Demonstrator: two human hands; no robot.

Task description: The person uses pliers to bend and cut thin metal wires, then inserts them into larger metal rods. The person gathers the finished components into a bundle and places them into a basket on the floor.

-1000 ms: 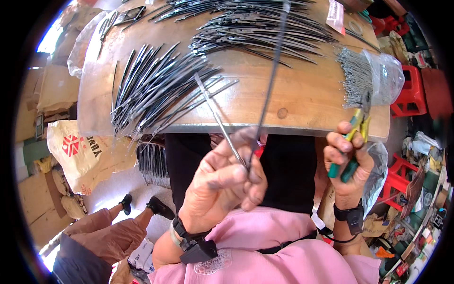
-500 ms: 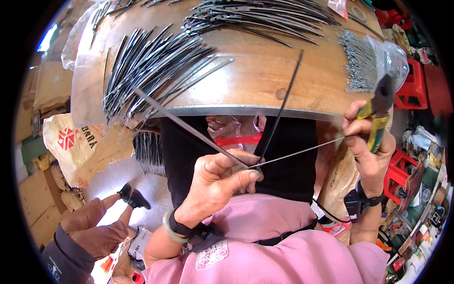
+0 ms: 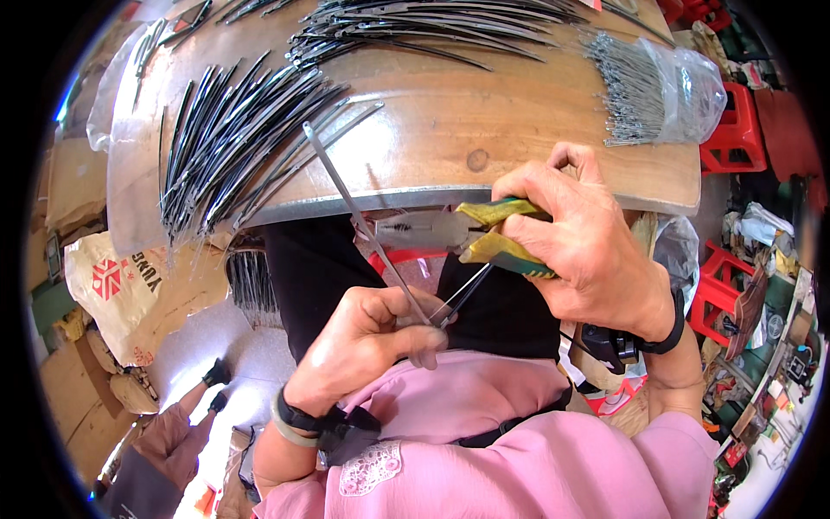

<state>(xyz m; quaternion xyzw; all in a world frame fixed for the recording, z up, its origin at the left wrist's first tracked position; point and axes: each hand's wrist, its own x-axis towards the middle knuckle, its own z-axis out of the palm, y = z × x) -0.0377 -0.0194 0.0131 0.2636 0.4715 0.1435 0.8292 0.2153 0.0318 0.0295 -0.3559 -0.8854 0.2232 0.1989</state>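
Observation:
My left hand (image 3: 380, 333) pinches a slim grey metal strip (image 3: 353, 203), which slants up toward the table edge. A dark strip (image 3: 471, 292) and a thin pale wire (image 3: 456, 301) meet it at my fingertips. The joint itself is partly hidden by the thumb. To the right, my right hand (image 3: 584, 246) grips pliers with yellow and green handles (image 3: 497, 246). Their grey jaws (image 3: 428, 232) point left, blurred, just above the dark strip and apart from my left fingers.
On the wooden table (image 3: 510, 112) lie a near-left pile of dark metal strips (image 3: 238, 143), a far pile of strips (image 3: 424, 30) and a bundle of thin wires (image 3: 631, 91) in clear plastic. Red stools (image 3: 733, 134) stand right. A person (image 3: 164, 450) is at lower left.
My right hand has moved left with the pliers, whose jaws now point left instead of up. It no longer draws out the thin wire. The grey strip in my left hand stands steeper.

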